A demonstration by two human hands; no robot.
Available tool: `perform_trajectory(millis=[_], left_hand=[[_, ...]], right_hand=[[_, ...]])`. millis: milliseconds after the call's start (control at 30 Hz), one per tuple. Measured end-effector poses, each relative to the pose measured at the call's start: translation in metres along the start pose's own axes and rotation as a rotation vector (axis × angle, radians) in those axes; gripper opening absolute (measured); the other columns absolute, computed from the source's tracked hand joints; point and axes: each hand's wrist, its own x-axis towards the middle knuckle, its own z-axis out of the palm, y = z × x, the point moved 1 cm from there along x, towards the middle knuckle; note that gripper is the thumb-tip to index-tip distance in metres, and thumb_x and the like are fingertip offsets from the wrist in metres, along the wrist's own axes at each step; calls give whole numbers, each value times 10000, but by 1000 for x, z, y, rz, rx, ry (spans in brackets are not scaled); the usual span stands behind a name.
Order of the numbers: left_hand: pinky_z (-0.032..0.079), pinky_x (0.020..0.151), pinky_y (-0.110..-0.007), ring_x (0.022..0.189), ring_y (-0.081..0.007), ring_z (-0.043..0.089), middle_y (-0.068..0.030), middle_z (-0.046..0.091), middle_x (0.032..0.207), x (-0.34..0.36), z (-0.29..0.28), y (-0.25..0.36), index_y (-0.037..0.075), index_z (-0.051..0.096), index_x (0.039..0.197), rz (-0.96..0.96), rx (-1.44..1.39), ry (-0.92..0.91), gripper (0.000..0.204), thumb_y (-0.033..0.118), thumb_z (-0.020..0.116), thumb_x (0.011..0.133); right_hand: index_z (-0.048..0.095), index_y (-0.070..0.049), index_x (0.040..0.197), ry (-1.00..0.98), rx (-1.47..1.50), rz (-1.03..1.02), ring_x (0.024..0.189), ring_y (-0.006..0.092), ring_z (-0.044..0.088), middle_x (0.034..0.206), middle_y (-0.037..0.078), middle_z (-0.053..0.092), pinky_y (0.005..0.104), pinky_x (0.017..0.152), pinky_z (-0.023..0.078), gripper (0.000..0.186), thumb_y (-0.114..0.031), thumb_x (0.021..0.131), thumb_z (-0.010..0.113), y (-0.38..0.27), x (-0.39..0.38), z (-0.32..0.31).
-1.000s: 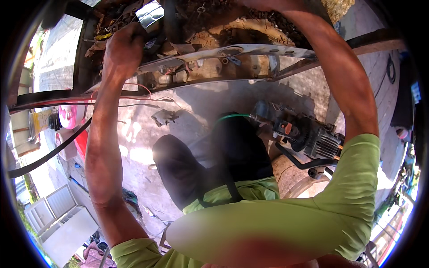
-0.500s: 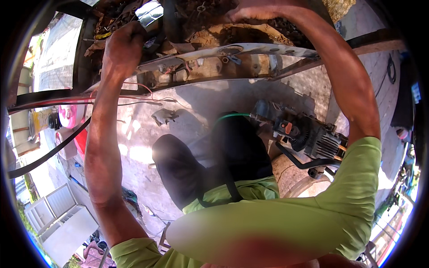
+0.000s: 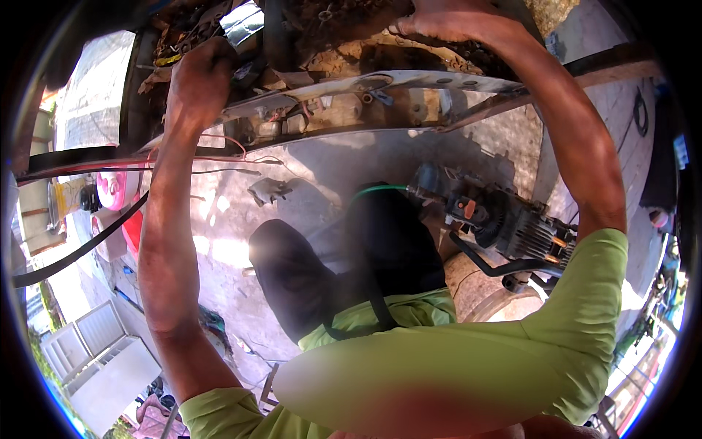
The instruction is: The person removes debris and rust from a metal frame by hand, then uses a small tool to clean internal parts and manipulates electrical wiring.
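At the upper left, my left hand [image 3: 199, 82] is closed in a fist at the edge of a bench top littered with small metal parts [image 3: 329, 16]. What its fingers hold, if anything, is hidden. A shiny rectangular piece [image 3: 243, 23] lies just beyond it. My right hand [image 3: 450, 20] reaches over the litter at the top, above a torn brown sheet [image 3: 351, 58]. One digit points left; the others are cut off by the picture's edge. Along the bench's near side runs a metal rail with holes [image 3: 417, 79], between my two arms.
Below the rail lies a shelf with dusty parts [image 3: 344, 110]. Thin red and black wires [image 3: 212, 162] hang at the left. A compressor [image 3: 512, 227] with a green hose [image 3: 380, 188] stands right of my knees. A small metal part [image 3: 269, 192] lies on the floor near a pink container [image 3: 112, 189].
My right hand has shifted a little to the right over the littered parts, its forearm moving with it. My left hand stays in nearly the same place, still closed.
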Motion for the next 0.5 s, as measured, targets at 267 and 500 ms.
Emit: perform_trajectory(millis=[267,500], left_hand=[[514,834,-404,900,-348,687,-189,706,923,1,0,0,47,697,974,1,6,6,229,133,512,869],[509,835,-379,901,-308,683,-164,703,925,1,0,-3,48,689,976,2,2,-8,207,122,522,879]], right_hand=[[665,-12,1200,-48,-144,-133,1095,348,648,1164,228,677,431,939,508,528,-387,838,748,-3,20,18],[708,-25,1059,270,-243,-111,982,391,674,1009,232,703,474,863,523,391,-308,790,730,12,22,19]])
